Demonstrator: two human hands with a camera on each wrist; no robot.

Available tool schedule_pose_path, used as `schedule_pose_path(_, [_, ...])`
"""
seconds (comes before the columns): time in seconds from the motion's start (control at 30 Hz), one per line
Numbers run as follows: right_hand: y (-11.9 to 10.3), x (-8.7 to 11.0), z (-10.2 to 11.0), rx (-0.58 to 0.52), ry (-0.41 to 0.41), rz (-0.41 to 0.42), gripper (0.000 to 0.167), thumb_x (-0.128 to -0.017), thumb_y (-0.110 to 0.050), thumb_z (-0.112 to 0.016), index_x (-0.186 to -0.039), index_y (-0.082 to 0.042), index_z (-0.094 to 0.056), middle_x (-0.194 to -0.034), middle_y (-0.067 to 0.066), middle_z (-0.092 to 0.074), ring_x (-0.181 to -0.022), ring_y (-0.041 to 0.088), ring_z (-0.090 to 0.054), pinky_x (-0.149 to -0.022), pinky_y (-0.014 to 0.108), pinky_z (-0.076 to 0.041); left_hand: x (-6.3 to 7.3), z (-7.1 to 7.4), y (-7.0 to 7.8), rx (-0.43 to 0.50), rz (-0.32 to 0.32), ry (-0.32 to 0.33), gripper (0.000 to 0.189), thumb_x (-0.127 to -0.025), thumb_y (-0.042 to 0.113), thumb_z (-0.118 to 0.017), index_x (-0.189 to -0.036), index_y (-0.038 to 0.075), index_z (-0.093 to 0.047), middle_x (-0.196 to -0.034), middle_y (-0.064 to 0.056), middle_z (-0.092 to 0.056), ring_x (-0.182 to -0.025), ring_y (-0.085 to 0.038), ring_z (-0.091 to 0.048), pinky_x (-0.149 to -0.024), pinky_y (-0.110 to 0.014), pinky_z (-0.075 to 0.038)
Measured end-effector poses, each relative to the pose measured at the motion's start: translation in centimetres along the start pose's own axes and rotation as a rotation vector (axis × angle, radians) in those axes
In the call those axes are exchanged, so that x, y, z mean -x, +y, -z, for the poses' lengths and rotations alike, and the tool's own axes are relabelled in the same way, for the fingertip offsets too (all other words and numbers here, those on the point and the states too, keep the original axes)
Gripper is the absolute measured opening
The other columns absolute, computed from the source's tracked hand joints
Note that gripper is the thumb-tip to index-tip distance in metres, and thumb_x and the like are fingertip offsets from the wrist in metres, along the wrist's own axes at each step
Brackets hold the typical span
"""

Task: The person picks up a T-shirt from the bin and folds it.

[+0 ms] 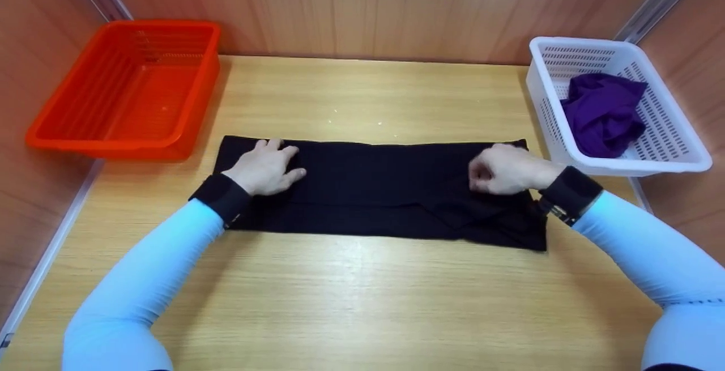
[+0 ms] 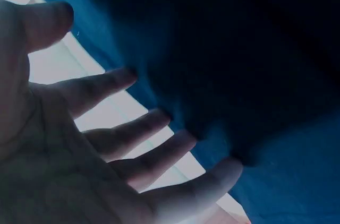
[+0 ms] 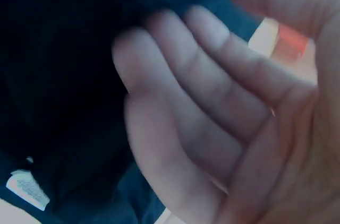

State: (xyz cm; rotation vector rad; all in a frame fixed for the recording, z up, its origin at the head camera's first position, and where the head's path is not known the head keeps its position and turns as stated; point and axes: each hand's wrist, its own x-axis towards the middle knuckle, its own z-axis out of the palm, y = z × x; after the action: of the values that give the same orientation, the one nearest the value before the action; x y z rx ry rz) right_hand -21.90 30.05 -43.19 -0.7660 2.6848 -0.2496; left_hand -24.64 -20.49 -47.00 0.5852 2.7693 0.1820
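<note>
I've got the long folded black cloth [image 1: 368, 173] mid-frame on the pale wood bench [image 1: 351, 297]; left hand [image 1: 265, 168] spread on it, right hand [image 1: 504, 170] loosely bent, not pinching. I'd anchor left, smooth those lower-right creases [image 1: 481, 221] outward.

Head view: bright, mostly sharp; soft glare on desk [image 1: 351, 286], faint shadows beside sleeves [image 1: 147, 263]. Left wrist view: dim, black cloth [image 2: 292, 176] rendered blue, highlights overexposed. Right wrist view: fingers [image 3: 180, 54] softly blurred, cloth underexposed.
</note>
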Motion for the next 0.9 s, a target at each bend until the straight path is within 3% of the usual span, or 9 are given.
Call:
schedule_pose_path(0.1, [1.0, -1.2, 0.2, 0.122, 0.177, -0.076, 0.017, -0.097, -0.017, -0.074, -0.112, -0.010, -0.080, -0.101, 0.015, -0.084, -0.090, 0.039, -0.079, -0.076, 0.059, -0.063, -0.5, -0.1, 0.0, 0.008, 0.044, -0.017, 0.073, -0.115, 0.051, -0.054, -0.172, 0.006, -0.043, -0.173, -0.040, -0.036, -0.157, -0.064, -0.040, -0.123, -0.075, -0.046])
schedule_pose_path(0.2, [2.8, -2.5, 0.7, 0.168, 0.207, -0.162, 0.032, -0.098, -0.019, -0.076, -0.125, -0.003, -0.077, -0.117, 0.026, -0.082, -0.107, 0.052, -0.077, -0.088, 0.069, -0.062, -0.8, -0.3, -0.2, 0.027, 0.081, -0.043, 0.080, -0.115, 0.056, -0.051, -0.176, 0.008, -0.033, -0.178, -0.041, -0.026, -0.160, -0.065, -0.033, -0.121, -0.078, -0.047])
schedule_pose_path(0.33, [4.8, -3.7, 0.7, 0.141, 0.162, -0.202, 0.021, -0.096, -0.022, -0.080, -0.110, -0.006, -0.080, -0.108, 0.021, -0.082, -0.103, 0.048, -0.076, -0.089, 0.067, -0.060, -1.2, -1.2, 0.1, 0.032, 0.121, -0.068, 0.091, -0.113, 0.067, -0.048, -0.181, 0.013, -0.020, -0.182, -0.039, -0.013, -0.165, -0.066, -0.021, -0.116, -0.090, -0.041])
schedule_pose_path(0.47, [5.6, -4.6, -0.5, 0.147, 0.247, -0.205, 0.013, -0.094, -0.015, -0.079, -0.102, -0.005, -0.078, -0.103, 0.020, -0.079, -0.099, 0.048, -0.075, -0.086, 0.065, -0.060, -1.6, -2.0, 0.2, 0.025, 0.150, -0.070, 0.097, -0.111, 0.075, -0.045, -0.182, 0.018, -0.012, -0.186, -0.035, -0.003, -0.169, -0.067, -0.009, -0.115, -0.099, -0.027])
schedule_pose_path(0.6, [3.9, -4.5, -1.3, 0.160, 0.354, -0.106, 0.014, -0.092, -0.016, -0.078, -0.101, -0.006, -0.076, -0.099, 0.017, -0.077, -0.090, 0.044, -0.077, -0.076, 0.062, -0.061, -2.0, -2.3, 0.2, 0.031, 0.164, -0.085, 0.100, -0.110, 0.078, -0.041, -0.183, 0.020, -0.007, -0.187, -0.033, 0.004, -0.171, -0.066, -0.004, -0.115, -0.101, -0.020])
schedule_pose_path(0.67, [2.1, -4.1, -1.5, 0.121, 0.332, -0.015, 0.017, -0.094, -0.027, -0.082, -0.091, -0.012, -0.075, -0.087, 0.008, -0.077, -0.076, 0.033, -0.074, -0.067, 0.052, -0.060, -2.1, -2.3, 0.2, 0.039, 0.168, -0.099, 0.101, -0.109, 0.080, -0.040, -0.183, 0.020, -0.004, -0.187, -0.033, 0.008, -0.171, -0.066, -0.001, -0.115, -0.102, -0.017])
schedule_pose_path(0.77, [-1.0, -3.0, -1.9, 0.052, 0.179, 0.124, 0.041, -0.092, -0.053, -0.088, -0.075, -0.021, -0.069, -0.068, -0.006, -0.069, -0.061, 0.014, -0.062, -0.057, 0.036, -0.051, -2.2, -2.3, 0.2, 0.047, 0.174, -0.113, 0.103, -0.109, 0.081, -0.039, -0.183, 0.021, -0.001, -0.186, -0.032, 0.011, -0.171, -0.065, 0.002, -0.115, -0.102, -0.015])
schedule_pose_path(0.83, [-2.8, -2.4, -2.3, 0.061, 0.076, 0.185, 0.049, -0.086, -0.064, -0.090, -0.066, -0.027, -0.065, -0.062, -0.013, -0.063, -0.058, 0.008, -0.057, -0.054, 0.031, -0.047, -2.2, -2.3, 0.1, 0.047, 0.179, -0.115, 0.103, -0.108, 0.081, -0.038, -0.183, 0.021, 0.000, -0.186, -0.032, 0.012, -0.171, -0.065, 0.003, -0.115, -0.102, -0.014])
schedule_pose_path(0.9, [-4.2, -2.0, -2.9, 0.106, 0.017, 0.220, 0.050, -0.084, -0.064, -0.091, -0.061, -0.028, -0.063, -0.060, -0.014, -0.061, -0.058, 0.008, -0.056, -0.053, 0.031, -0.047, -2.1, -2.2, -0.1, 0.044, 0.184, -0.114, 0.103, -0.108, 0.082, -0.038, -0.183, 0.021, 0.000, -0.186, -0.032, 0.012, -0.171, -0.065, 0.004, -0.115, -0.103, -0.014])
